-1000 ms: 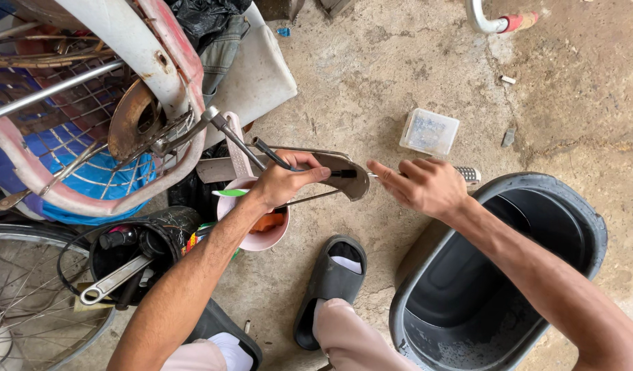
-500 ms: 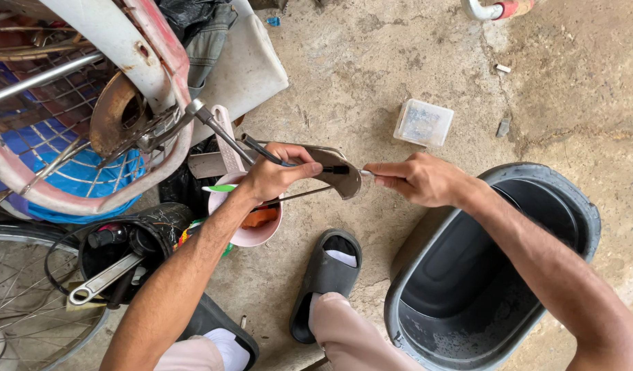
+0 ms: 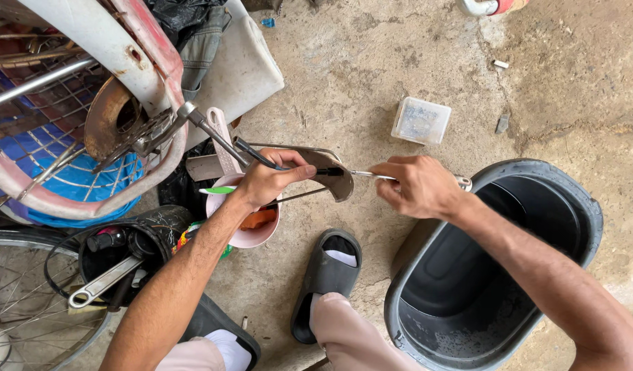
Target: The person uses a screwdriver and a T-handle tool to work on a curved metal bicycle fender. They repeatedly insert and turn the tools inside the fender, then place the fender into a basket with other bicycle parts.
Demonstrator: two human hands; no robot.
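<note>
Head view, looking down; my left hand (image 3: 268,180) closed round a curved grey metal bracket (image 3: 330,172) w/ a black cable (image 3: 251,152) running out of my grip up-left toward the rusty frame (image 3: 124,130); thumb on top of bracket, fingers wrapped under. My right hand (image 3: 416,187) closed on a thin metal tool (image 3: 368,174), shaft horizontal, tip meeting the bracket's right end; handle end pokes out past my wrist nr the tub rim. Bracket sits between both hands, held above the floor, over the pink bowl (image 3: 251,230); bowl on the concrete floor (image 3: 357,89), orange item inside, green-tipped stick across its rim. Black slipper (image 3: 326,275) on my foot just below the bowl. Large dark grey tub (image 3: 481,275) to the right, under my right forearm. Small clear plastic box (image 3: 421,121) on floor above my right hand, apart from it. Lower left: black container (image 3: 134,240) w/ a spanner (image 3: 100,285) in it, beside a bike wheel (image 3: 28,323).
</note>
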